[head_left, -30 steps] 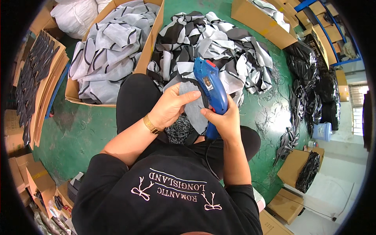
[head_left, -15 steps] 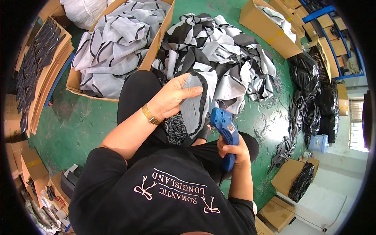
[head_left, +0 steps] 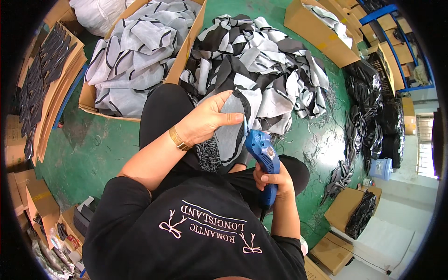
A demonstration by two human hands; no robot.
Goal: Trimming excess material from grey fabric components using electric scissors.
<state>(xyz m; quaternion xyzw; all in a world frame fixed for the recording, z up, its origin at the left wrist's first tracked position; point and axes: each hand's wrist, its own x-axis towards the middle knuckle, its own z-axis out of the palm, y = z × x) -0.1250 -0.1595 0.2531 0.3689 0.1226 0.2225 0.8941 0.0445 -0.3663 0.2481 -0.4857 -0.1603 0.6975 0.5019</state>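
Observation:
My left hand (head_left: 208, 119) pinches a grey mesh fabric piece (head_left: 227, 145) with a curved black edging, its thumb on top near the edging. The piece hangs over my lap. A blue electric hand tool (head_left: 264, 151) is gripped in my right hand (head_left: 276, 181), fingers wrapped round its handle and a cord leaving its lower end. Its narrow tip points up at the black edging, just beside my left thumb; I cannot tell whether it touches the cloth. Dark thread-like scraps (head_left: 208, 154) lie beneath the piece.
A large heap of grey, white and black fabric pieces (head_left: 261, 60) lies ahead on the green floor (head_left: 112, 147). At its left stands a cardboard box (head_left: 185, 51) full of similar pieces. Black plastic bags (head_left: 364, 88) are at the right. Stacked cardboard (head_left: 65, 88) stands at far left.
The blue tool has moved left and slightly up, its tip now at the fabric's edge by my left thumb. The fabric has shifted slightly, still held in my left hand.

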